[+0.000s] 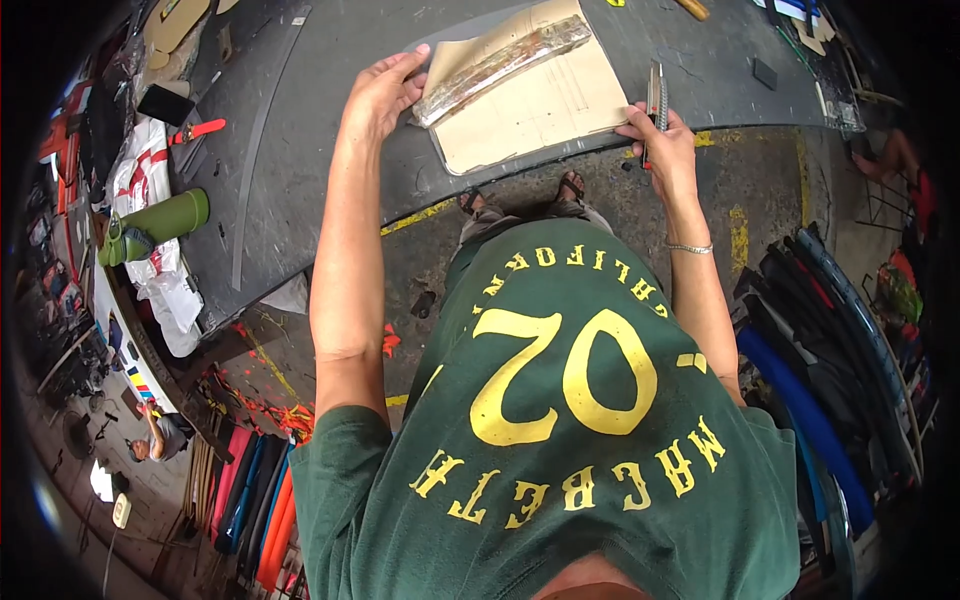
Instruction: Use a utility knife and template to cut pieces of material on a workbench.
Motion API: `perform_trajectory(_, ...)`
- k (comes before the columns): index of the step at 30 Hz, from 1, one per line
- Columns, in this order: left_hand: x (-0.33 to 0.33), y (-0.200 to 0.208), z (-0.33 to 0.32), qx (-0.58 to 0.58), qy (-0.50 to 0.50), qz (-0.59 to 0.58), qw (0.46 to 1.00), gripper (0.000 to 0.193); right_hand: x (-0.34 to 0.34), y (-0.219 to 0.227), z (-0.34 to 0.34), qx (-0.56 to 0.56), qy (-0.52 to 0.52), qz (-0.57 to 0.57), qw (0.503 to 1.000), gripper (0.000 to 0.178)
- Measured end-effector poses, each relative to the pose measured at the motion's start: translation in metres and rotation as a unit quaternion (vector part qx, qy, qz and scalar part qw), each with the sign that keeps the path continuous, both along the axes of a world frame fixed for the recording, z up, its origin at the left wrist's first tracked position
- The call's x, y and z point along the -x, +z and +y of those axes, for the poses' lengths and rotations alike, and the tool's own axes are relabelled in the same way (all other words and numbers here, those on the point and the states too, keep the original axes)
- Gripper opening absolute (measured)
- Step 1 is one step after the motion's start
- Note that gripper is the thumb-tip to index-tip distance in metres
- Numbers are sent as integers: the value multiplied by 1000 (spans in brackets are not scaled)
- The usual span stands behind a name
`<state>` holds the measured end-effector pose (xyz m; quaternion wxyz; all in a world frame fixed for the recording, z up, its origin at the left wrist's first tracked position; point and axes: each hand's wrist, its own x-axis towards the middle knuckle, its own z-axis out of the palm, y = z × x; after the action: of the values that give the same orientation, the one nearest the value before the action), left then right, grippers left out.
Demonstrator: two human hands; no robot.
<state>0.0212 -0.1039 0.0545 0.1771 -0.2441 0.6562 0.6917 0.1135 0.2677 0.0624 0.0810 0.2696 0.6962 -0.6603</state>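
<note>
A sheet of brown pattern paper with pencil lines lies on a dark grey rounded sheet near the table's front edge. Across the paper rests a worn, stained flat bar, tilted up to the right. My left hand is at the paper's left edge, fingers apart, fingertips close to the bar's left end; whether they touch it I cannot tell. In my right hand is a utility knife, pointing up and away. Thumb and fingertips of that hand meet the paper's right corner.
On the table's left lie a green bottle, a black phone, a red strap, white plastic bags and a long grey strip. A small dark block sits at right. Fabric rolls stand behind right.
</note>
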Motion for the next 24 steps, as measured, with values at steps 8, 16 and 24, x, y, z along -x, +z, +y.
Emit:
perform_trajectory(8, 1, -3, -16, 276, -228, -13, 934, 24, 9, -11, -3, -171, 55, 7, 984, 35)
perform_trajectory(16, -9, 0, -4, 331, -187, 56, 923, 25, 9, -14, 1, -151, 51, 11, 987, 38)
perform_trajectory(24, -5, -3, -6, 320, -208, 62, 922, 20, 10, -15, 4, -156, 55, 7, 986, 39)
